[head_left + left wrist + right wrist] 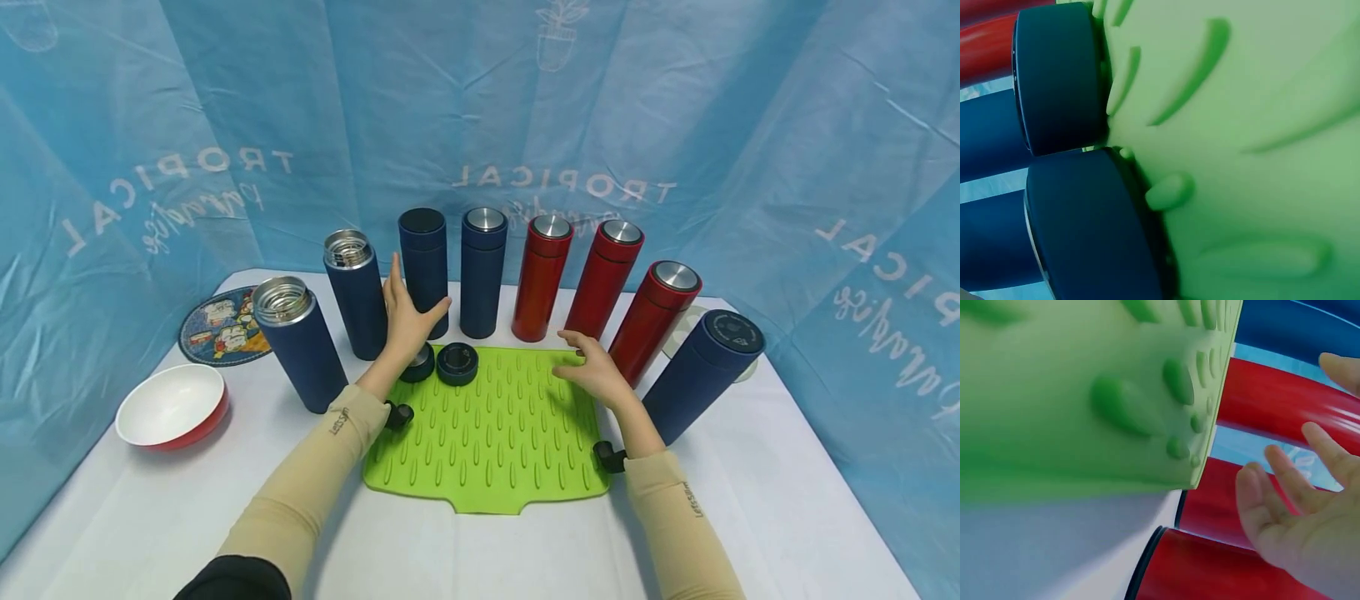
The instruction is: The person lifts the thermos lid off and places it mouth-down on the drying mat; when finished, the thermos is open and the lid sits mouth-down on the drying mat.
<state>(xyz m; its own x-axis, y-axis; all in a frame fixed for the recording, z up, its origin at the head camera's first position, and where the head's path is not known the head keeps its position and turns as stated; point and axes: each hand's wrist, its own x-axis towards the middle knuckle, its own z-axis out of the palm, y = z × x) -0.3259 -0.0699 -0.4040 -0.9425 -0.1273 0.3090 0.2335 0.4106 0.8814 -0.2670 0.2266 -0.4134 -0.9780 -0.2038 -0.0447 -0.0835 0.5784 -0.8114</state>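
Observation:
My left hand (405, 321) reaches over the green mat's back left with fingers spread and thumb out, overlapping a dark blue flask (424, 279) with a black lid. Two dark blue flask lids (457, 364) (1063, 81) rest side by side on the ribbed green mat (487, 433), partly below that wrist. To the left stand two uncapped blue flasks (303, 354) (360, 304), steel necks showing. Over the mat's right side hovers my right hand (596, 375), fingers loosely extended and holding nothing. It is close to the red flasks (651, 321) (1285, 400).
Another blue flask (483, 275) and more red flasks (543, 279) (603, 279) line the back. A blue flask (701, 375) stands far right, before a pale disc (678, 329). A red bowl with white inside (172, 404) and a patterned round mat (225, 329) lie left.

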